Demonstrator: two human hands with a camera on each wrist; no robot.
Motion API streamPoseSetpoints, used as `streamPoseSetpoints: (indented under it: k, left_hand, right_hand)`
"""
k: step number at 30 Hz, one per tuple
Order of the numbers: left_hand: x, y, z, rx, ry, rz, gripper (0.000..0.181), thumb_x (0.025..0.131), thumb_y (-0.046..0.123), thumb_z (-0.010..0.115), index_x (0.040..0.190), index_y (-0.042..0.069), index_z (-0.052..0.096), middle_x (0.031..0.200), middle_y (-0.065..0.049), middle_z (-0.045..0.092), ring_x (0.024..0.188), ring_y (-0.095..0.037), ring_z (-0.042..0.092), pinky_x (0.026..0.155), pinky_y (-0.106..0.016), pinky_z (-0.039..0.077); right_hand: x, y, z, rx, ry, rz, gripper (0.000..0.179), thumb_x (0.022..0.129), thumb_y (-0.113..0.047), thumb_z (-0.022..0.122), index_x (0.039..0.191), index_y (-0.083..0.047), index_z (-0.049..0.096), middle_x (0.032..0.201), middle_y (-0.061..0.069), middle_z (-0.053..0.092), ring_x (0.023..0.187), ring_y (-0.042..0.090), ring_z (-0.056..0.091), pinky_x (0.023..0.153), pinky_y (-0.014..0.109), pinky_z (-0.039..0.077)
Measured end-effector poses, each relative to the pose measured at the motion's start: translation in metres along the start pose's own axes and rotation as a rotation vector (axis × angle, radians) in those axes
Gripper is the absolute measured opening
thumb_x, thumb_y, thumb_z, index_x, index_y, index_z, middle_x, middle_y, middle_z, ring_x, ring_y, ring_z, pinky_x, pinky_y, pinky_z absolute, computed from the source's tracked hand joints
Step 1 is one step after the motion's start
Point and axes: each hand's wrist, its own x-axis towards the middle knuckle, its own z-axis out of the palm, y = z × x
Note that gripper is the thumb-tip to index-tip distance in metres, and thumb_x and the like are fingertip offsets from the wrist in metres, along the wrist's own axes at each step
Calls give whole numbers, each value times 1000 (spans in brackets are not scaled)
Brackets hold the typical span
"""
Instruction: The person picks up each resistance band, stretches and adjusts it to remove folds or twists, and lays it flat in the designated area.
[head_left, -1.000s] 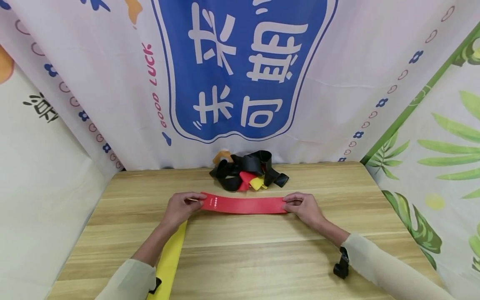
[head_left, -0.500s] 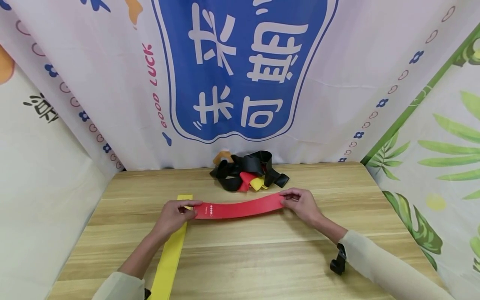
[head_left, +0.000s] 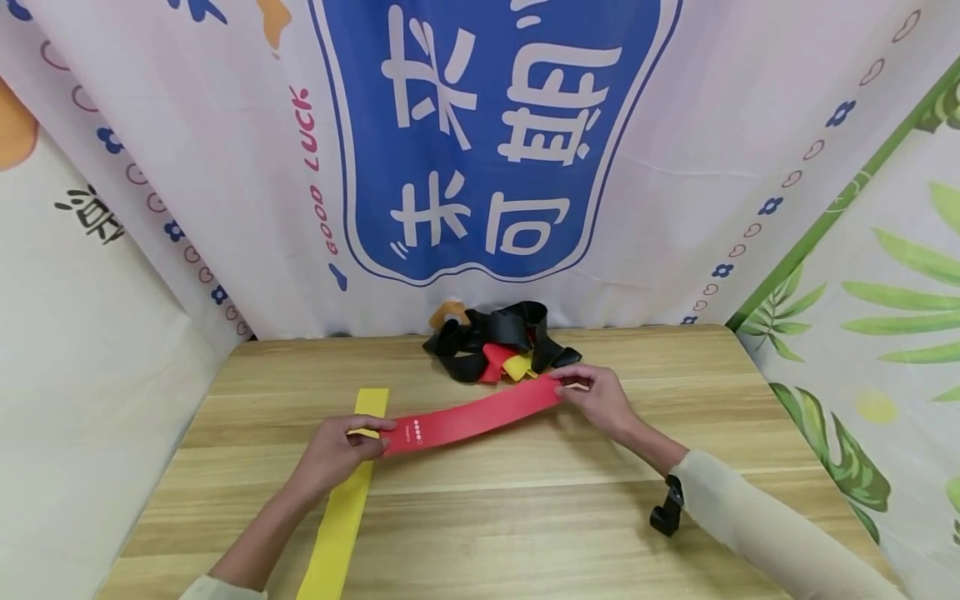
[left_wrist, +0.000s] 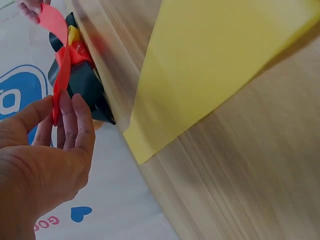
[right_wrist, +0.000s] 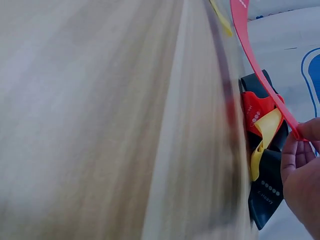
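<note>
A red resistance band (head_left: 472,419) with white print near its left end is stretched between my two hands above the table. My left hand (head_left: 330,454) pinches the left end between thumb and fingers, over a yellow resistance band (head_left: 345,517). Farther back and higher in the head view, my right hand (head_left: 600,402) pinches the other end. The red band sags slightly and slants up to the right. Its edge shows in the left wrist view as a red strip (left_wrist: 61,75). The yellow band lies flat on the table at the left.
Black bands (head_left: 502,329) lie heaped at the table's back edge, with red and yellow pieces (head_left: 517,365) among them. An orange object (head_left: 447,314) sits by the heap. Behind the wooden table (head_left: 540,517) hangs a printed cloth (head_left: 675,167).
My left hand has come nearer and slightly left, uncovering the yellow band's far end. My right hand has moved a little farther back and left. The red band now slants.
</note>
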Motion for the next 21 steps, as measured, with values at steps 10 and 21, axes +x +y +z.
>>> streamPoseSetpoints:
  k: [10,21]
  left_hand:
    - [-18,-3,-1,-45,12,-5,16,92,8,83,108,6,83,114,-13,77,85,-16,75,75,-31,61]
    - [-40,-5,-1,-27,-4,-36,24,88,4,84,112,10,83,123,-13,74,85,-16,73,69,-26,57]
  right_hand:
    - [13,-8,7,8,10,-41,27,91,-2,82,117,-4,78,115,15,74,102,26,68,80,21,57]
    - [32,-23,20,40,-15,-92,27,92,2,80,119,-3,78,118,16,75,93,20,70,77,20,58]
